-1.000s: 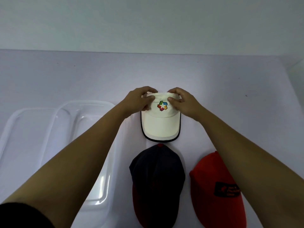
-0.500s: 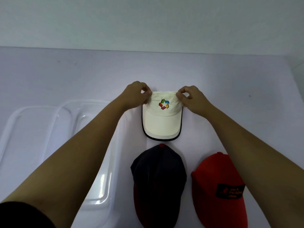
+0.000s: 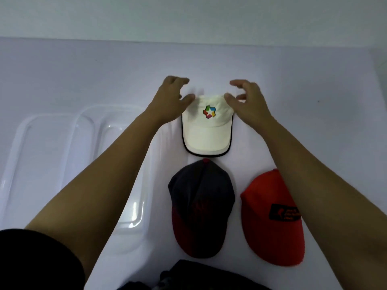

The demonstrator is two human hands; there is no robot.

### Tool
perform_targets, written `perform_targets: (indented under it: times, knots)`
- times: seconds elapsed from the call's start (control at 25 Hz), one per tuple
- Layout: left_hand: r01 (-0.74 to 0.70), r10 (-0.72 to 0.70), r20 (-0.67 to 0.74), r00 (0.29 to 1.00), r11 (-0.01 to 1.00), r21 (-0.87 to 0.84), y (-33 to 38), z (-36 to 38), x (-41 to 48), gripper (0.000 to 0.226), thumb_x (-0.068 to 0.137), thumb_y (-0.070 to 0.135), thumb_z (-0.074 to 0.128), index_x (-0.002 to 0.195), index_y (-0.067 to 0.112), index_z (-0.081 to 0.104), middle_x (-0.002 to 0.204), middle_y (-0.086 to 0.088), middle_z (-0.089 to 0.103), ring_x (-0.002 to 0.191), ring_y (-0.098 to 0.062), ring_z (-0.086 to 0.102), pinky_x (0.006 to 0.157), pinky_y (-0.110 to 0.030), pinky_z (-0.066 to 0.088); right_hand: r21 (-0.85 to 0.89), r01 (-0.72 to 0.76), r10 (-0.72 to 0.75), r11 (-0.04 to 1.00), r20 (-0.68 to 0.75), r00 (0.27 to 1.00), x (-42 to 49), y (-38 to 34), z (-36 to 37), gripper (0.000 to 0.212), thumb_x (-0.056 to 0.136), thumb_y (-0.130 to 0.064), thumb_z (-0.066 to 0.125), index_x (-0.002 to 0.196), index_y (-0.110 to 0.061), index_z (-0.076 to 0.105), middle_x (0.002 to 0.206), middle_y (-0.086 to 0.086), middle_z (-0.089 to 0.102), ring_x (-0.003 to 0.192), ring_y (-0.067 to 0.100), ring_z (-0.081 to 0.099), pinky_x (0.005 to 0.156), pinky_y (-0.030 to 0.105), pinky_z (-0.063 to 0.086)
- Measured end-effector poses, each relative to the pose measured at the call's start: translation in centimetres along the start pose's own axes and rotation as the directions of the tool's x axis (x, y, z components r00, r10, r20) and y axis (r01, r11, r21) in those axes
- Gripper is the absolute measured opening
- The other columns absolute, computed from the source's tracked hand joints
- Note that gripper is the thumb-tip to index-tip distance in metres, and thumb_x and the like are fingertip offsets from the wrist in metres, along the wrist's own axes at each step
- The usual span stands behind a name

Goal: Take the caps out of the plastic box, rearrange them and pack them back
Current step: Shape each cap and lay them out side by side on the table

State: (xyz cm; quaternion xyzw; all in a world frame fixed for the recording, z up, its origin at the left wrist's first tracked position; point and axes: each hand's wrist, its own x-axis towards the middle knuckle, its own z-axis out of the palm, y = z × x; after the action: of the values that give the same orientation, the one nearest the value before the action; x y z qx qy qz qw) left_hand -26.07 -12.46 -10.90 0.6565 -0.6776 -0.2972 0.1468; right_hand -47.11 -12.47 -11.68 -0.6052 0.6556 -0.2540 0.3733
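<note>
Head view shows left hand [image 3: 169,103] and right hand [image 3: 247,103], fingers spread, flanking the white cap [image 3: 207,130] mid-frame; a careless regrasp could crumple its flattened crown.

We count three caps on the table [image 3: 314,91] — one white cap [image 3: 207,132] far from us, one dark navy cap [image 3: 201,206] near and centre, one red cap [image 3: 270,222] near right. At left, two clear plastic pieces — a box [image 3: 117,155] and what looks like its lid [image 3: 41,155]. Two hands over the white cap: left hand [image 3: 171,101], right hand [image 3: 247,101].
</note>
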Motion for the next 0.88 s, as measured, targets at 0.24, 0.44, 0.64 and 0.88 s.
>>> perform_targets:
  times: [0.24, 0.44, 0.64, 0.88]
  knots:
    - [0.195, -0.226, -0.046, 0.973, 0.913, -0.358, 1.9, 3.8, -15.4, 0.050, 0.094, 0.026, 0.054, 0.141, 0.017, 0.042, 0.143, -0.003, 0.047, 0.123, -0.009, 0.046, 0.097, -0.019, 0.039, 0.393, -0.058, 0.108, 0.918, -0.106, 0.988, -16.2, -0.6, 4.5, 0.023, 0.091, -0.019, 0.052, 0.107, -0.035, 0.050, 0.117, -0.011, 0.054, 0.109, -0.002, 0.051, 0.094, 0.018, 0.042]
    - [0.359, -0.393, -0.015, 0.919, 0.853, -0.378, 0.1, 7.3, -22.9, 0.065, 0.093, 0.024, 0.055, 0.149, 0.014, 0.024, 0.152, -0.006, 0.033, 0.138, -0.020, 0.035, 0.112, -0.036, 0.033, 0.188, -0.070, 0.080, 0.980, -0.043, 0.996, -24.1, 2.4, 7.6, 0.044, 0.093, -0.021, 0.043, 0.136, -0.019, 0.038, 0.141, 0.002, 0.038, 0.133, 0.011, 0.034, 0.111, 0.027, 0.029]
    - [0.372, -0.360, 0.100, 0.928, 0.867, -0.331, 1.0, 11.3, -26.6, 0.088, 0.089, 0.030, 0.060, 0.152, 0.013, 0.000, 0.160, -0.011, 0.012, 0.147, -0.023, 0.014, 0.114, -0.028, 0.016, 0.222, -0.382, 0.371, 0.897, 0.090, 0.924, -25.3, 4.6, 9.2, 0.084, 0.082, -0.038, 0.061, 0.147, -0.007, 0.015, 0.154, 0.013, 0.018, 0.143, 0.022, 0.018, 0.118, 0.039, 0.018]
    - [0.398, -0.359, 0.191, 0.914, 0.884, -0.246, 0.1, 11.1, -26.2, 0.099, 0.085, 0.040, 0.064, 0.152, 0.013, -0.004, 0.161, -0.013, 0.005, 0.145, -0.032, 0.019, 0.116, -0.039, 0.023, 0.534, -0.521, 0.517, 0.666, 0.174, 0.838, -25.0, 4.9, 9.0, 0.089, 0.080, -0.033, 0.069, 0.148, -0.014, 0.013, 0.146, 0.002, 0.035, 0.126, 0.014, 0.043, 0.108, 0.035, 0.037]
